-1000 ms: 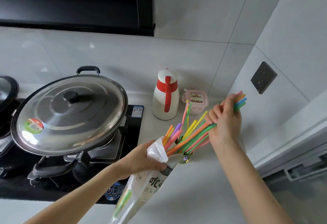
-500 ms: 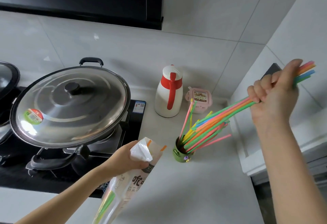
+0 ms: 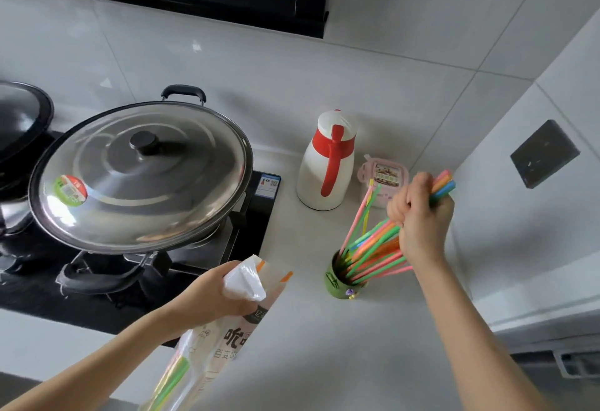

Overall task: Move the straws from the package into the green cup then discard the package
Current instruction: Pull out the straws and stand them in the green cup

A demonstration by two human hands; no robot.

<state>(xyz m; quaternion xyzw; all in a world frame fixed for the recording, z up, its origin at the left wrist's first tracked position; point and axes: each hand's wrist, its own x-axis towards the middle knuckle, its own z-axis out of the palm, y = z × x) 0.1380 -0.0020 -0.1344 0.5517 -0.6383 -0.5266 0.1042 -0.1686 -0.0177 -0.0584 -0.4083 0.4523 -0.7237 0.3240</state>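
A small green cup [image 3: 337, 285] stands on the white counter, right of centre. Several coloured straws [image 3: 370, 248] slant out of it to the upper right. My right hand [image 3: 420, 219] is closed around the upper part of this bundle, and the straw ends stick out past my fist. My left hand [image 3: 214, 293] grips the straw package [image 3: 211, 345], a long clear bag with printed lettering, near its open top. A few straws still show inside the bag, with two orange tips at its mouth.
A large wok with a steel lid [image 3: 139, 176] sits on the black gas hob [image 3: 227, 248] to the left. A white and red thermos jug [image 3: 326, 163] and a small pink box [image 3: 386, 176] stand behind the cup. A dark wall socket [image 3: 543, 154] is on the right wall.
My right hand has come down and left with the straw bundle, so the straws' lower ends now sit in the green cup. The left hand still holds the package.
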